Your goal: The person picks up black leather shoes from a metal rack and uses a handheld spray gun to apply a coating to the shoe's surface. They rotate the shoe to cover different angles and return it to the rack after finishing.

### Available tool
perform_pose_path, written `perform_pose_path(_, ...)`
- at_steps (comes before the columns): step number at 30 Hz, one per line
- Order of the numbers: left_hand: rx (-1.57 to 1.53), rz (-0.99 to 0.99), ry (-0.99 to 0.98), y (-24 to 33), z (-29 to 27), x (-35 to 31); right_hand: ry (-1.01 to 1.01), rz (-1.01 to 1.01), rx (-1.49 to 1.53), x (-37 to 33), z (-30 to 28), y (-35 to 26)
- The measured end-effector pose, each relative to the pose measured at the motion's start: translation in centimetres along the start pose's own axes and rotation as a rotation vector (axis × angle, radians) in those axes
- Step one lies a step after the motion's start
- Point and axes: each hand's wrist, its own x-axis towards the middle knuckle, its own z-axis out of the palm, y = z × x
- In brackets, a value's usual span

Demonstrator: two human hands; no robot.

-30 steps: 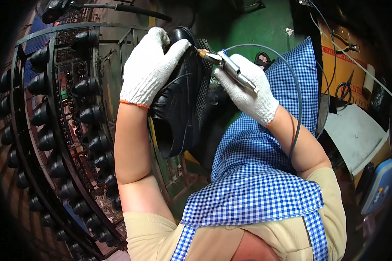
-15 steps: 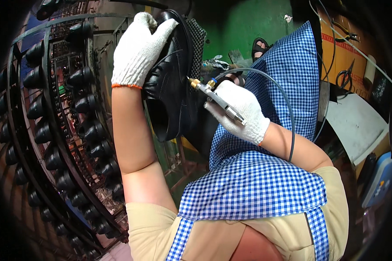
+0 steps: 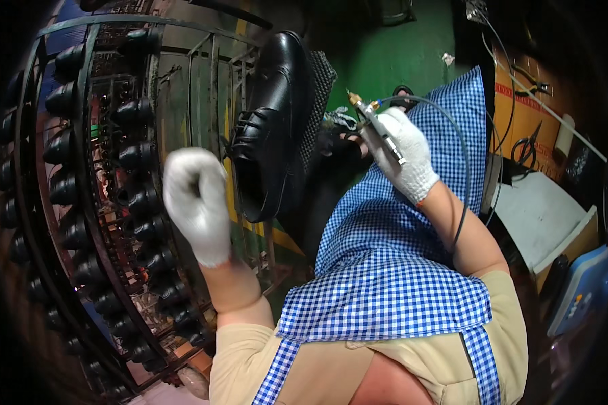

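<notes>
A black lace-up leather shoe (image 3: 271,101) rests toe-away on a dark support with a woven, textured surface (image 3: 321,91). To the left of its heel is my left hand (image 3: 199,199), in a white knit glove and apart from the shoe. That hand looks curled, but motion blurs its fingers. My right hand (image 3: 405,152), gloved the same way, is closed round a small metal spray gun (image 3: 384,135) with a brass nozzle. The nozzle points up and away, to the right of the shoe and clear of it. A dark air hose (image 3: 463,142) loops from the gun over my right forearm.
Metal racks (image 3: 101,169) holding rows of black shoes (image 3: 64,145) stand along the left. At the right are an orange-yellow carton (image 3: 550,111), black-handled scissors (image 3: 525,150), pliers (image 3: 530,79), a white sheet (image 3: 540,209) and a blue case (image 3: 584,287). A blue checked apron (image 3: 392,290) covers my lap.
My left hand has let go of the shoe and drawn back toward me. My right hand has moved the spray gun away from the shoe, to the right and slightly farther out.
</notes>
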Motion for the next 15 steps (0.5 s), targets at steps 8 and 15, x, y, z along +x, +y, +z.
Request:
perform_pose_path(8, 0.21, 0.022, -0.423, 0.2, -0.2, -6.7, -0.178, -0.066, 0.186, -0.9, 3.6, -1.0)
perform_pose_path(15, 0.167, 0.052, -0.421, 0.5, 0.5, -7.7, 0.003, 0.082, 0.244, 0.3, -0.7, -2.0)
